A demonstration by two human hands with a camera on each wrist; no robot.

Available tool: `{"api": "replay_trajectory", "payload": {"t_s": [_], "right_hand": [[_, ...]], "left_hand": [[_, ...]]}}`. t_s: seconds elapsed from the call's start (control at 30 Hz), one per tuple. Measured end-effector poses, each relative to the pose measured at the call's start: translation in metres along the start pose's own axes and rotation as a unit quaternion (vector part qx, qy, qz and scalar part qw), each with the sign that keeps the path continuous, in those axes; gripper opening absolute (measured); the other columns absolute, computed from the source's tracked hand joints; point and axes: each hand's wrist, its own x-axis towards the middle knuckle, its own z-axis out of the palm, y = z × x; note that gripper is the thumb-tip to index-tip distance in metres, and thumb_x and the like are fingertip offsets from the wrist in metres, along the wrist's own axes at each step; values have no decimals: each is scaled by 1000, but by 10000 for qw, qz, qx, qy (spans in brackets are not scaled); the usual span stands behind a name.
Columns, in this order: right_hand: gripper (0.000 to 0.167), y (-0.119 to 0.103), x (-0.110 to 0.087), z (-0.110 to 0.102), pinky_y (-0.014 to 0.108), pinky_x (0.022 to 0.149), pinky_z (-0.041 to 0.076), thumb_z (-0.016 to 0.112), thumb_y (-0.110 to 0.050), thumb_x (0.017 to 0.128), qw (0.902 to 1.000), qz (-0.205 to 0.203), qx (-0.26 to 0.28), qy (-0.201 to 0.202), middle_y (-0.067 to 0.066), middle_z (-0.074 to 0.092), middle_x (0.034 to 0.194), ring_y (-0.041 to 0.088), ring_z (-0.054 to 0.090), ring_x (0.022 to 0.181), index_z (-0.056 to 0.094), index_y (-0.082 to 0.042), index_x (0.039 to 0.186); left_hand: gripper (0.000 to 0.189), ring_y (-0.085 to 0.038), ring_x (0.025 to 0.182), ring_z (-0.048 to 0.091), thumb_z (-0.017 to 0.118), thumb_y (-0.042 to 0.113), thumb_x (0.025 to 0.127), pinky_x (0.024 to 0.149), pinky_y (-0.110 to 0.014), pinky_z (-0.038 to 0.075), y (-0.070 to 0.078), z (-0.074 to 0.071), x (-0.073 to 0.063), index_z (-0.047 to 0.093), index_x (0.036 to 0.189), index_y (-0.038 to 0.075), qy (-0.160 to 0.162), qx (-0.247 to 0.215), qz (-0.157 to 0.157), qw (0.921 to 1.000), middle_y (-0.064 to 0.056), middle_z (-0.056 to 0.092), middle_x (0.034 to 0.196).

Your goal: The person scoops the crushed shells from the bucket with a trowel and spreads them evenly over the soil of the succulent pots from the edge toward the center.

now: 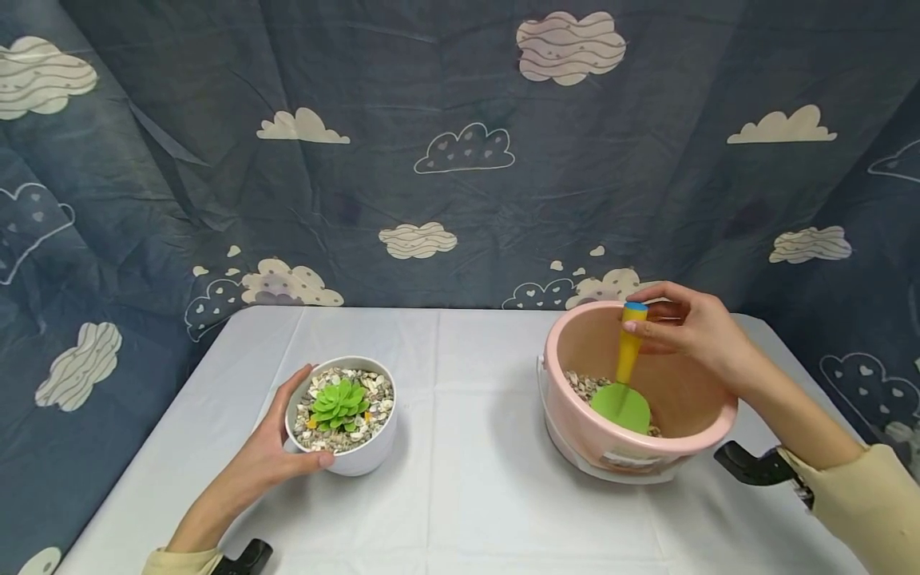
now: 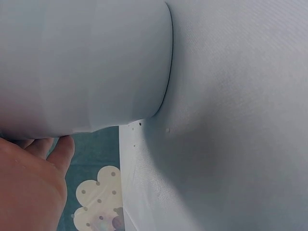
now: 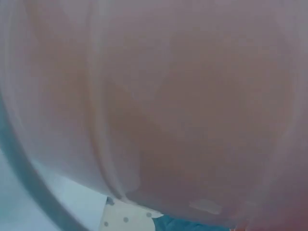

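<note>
A small white plant pot (image 1: 366, 454) filled with pebbles stands on the left of the table, with a green succulent (image 1: 339, 404) in its middle. My left hand (image 1: 269, 447) grips the pot from its left side, thumb at the near rim and fingers round the far side. On the right, my right hand (image 1: 683, 331) pinches the yellow handle of a toy shovel (image 1: 628, 363). Its green blade points down into the pink bucket (image 1: 575, 427), against the pebbles (image 1: 585, 386) at the bottom. The right wrist view shows only the bucket's outer wall (image 3: 192, 96), with the hand hidden.
White cloth covers the table (image 1: 460, 487). The bucket's pale carrying handle (image 3: 29, 168) hangs down along its outside. A dark blue curtain (image 1: 446, 88) with cloud prints hangs behind the table and at both sides.
</note>
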Motion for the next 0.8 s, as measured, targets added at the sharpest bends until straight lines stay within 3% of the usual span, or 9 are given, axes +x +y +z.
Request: {"api": "replay_trajectory", "payload": {"t_s": [0.13, 0.37, 0.67, 0.8], "right_hand": [[44, -1, 5, 0, 40, 71, 58, 75, -28, 89, 9992, 152, -211, -289, 18, 66, 109, 13, 67, 90, 60, -7, 125], [47, -2, 9, 1, 39, 74, 58, 72, -32, 91, 9988, 232, -144, -405, 14, 58, 119, 17, 65, 95, 63, -6, 129], [46, -2, 9, 5, 29, 72, 58, 75, -32, 89, 9988, 178, -464, 47, 14, 58, 119, 26, 66, 93, 67, -4, 124], [48, -2, 9, 7, 33, 73, 58, 75, -32, 88, 9989, 228, -401, 115, 16, 57, 122, 25, 69, 94, 66, -2, 125]], "left_hand": [[113, -44, 141, 17, 83, 7, 71, 107, -68, 15, -1, 0, 0, 14, 158, 28, -6, 32, 76, 10000, -17, 12, 160], [112, -42, 142, 15, 83, 8, 72, 106, -70, 14, -1, 0, 0, 14, 158, 29, -17, 55, 54, 10000, -16, 12, 161], [111, -43, 143, 10, 84, 12, 73, 104, -74, 12, -2, 1, -1, 14, 158, 30, -9, 46, -6, 10000, -16, 10, 161], [111, -43, 144, 9, 84, 13, 73, 104, -74, 12, -2, 0, -1, 14, 158, 31, 0, 49, -15, 10000, -15, 10, 161]]}}
